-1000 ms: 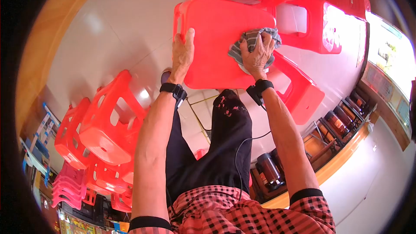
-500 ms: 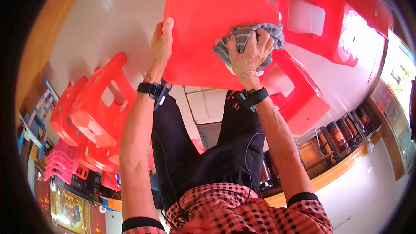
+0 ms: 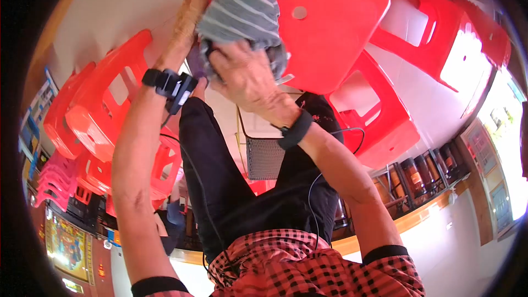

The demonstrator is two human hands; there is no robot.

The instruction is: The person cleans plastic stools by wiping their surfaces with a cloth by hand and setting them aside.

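Note:
A red plastic stool (image 3: 335, 27) is held up in front of me, its flat top with a round hole facing me. My left hand (image 3: 193, 12) grips its left edge, the fingertips partly hidden behind the cloth. A grey cloth with white stripes (image 3: 242, 14) lies bunched over the left part of the stool top. My right hand (image 3: 245, 74) is closed on the lower part of this cloth, slightly blurred, its fingers partly covered by the folds.
More red stools stand to the left (image 3: 104, 104) and right (image 3: 379, 110). Pink stacked plastic pieces (image 3: 56, 179) are at the lower left. Dark bottle-like containers (image 3: 412, 176) line a shelf at right. A woven dark seat (image 3: 264, 158) shows between my legs.
My right hand and the cloth have swept left across the stool top. The stool has shifted up and right and tilted, showing its hole. My left hand has moved up.

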